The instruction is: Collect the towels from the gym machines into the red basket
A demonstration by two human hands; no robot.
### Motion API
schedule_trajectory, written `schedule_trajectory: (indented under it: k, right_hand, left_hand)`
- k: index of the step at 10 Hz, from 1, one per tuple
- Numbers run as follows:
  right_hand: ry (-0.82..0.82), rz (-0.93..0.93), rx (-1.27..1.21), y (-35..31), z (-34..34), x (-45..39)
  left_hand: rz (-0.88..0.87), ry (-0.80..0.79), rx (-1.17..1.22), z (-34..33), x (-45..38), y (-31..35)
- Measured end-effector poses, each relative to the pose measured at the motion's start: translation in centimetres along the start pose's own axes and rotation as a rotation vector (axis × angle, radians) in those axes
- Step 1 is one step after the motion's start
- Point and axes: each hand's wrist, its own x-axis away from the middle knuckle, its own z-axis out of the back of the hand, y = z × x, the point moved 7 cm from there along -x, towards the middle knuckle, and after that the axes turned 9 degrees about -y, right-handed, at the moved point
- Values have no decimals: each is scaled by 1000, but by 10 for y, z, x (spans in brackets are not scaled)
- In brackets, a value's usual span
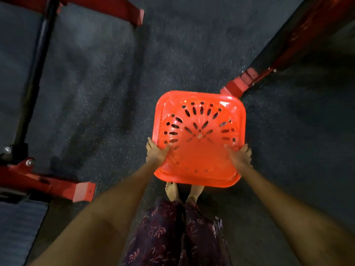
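Note:
The red basket (199, 158) is square, plastic, with a pattern of holes in its bottom, and nothing lies inside it. I hold it in front of me above the dark floor. My left hand (156, 152) grips its left rim, thumb inside. On the right rim sits my right hand (239, 156), gripping the same way. No towel is in view.
Red and black gym machine frames lie around me: a base foot (83, 191) at the lower left, a bar end (139, 16) at the top, another foot (238, 85) just beyond the basket at the right. My bare feet (172, 191) stand on speckled rubber floor (99, 89).

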Motion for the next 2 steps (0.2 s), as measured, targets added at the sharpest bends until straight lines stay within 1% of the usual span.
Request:
schedule_trajectory:
  k: [1, 2]
  right_hand:
    - [36, 72, -49, -44, 15, 42]
    - [-11, 197, -89, -82, 18, 65]
  left_hand:
    - [-54, 34, 52, 15, 33, 36]
    - [-144, 36, 134, 27, 64, 78]
